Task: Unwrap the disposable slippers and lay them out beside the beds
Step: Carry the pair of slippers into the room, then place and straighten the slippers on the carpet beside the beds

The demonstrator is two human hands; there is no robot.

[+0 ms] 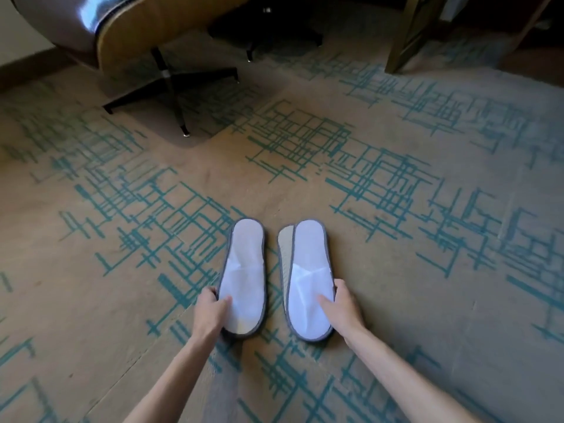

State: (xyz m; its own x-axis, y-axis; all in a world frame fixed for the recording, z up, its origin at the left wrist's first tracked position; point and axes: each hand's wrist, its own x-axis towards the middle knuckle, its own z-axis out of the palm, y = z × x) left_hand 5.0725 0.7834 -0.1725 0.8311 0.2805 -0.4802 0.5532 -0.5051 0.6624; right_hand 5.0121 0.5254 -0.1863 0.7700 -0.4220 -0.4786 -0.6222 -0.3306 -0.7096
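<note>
Two white disposable slippers with grey trim lie side by side on the carpet, toes toward me. My left hand (210,309) grips the left slipper (245,270) at its outer edge, thumb on top of the toe cover. My right hand (341,306) grips the right slipper (309,270) at its outer edge, thumb on its toe cover. A beige sole (284,254) of another flat slipper shows under the right slipper's left side. No wrapper is in view, and no bed.
The tan carpet (396,209) has a teal line pattern. A lounge chair (128,29) on a black star base (171,87) stands at the back left. A dark footstool base (265,35) is behind it. Wooden furniture legs (403,35) stand at the back right.
</note>
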